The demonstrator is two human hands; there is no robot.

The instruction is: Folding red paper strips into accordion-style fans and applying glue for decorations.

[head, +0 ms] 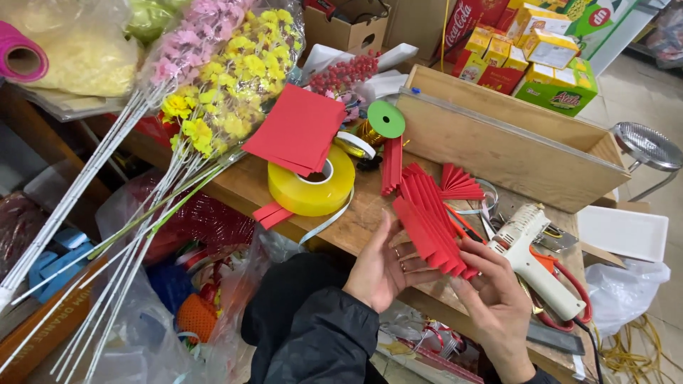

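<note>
Both my hands hold a pleated red paper fan [432, 229] just above the wooden tabletop [363, 213]. My left hand [382, 267] supports its underside with spread fingers. My right hand [496, 295] pinches the fan's lower right end. More folded red paper pieces [455, 183] lie just behind the fan. A white glue gun [533, 254] lies on the table right beside my right hand.
A big roll of yellow tape [313, 188] carries a stack of red paper sheets [299, 130]. A green spool [385, 119] and gold ribbon stand behind it. Artificial yellow and pink flowers [213, 85] lean at the left. A wooden box [512, 135] stands at the back right.
</note>
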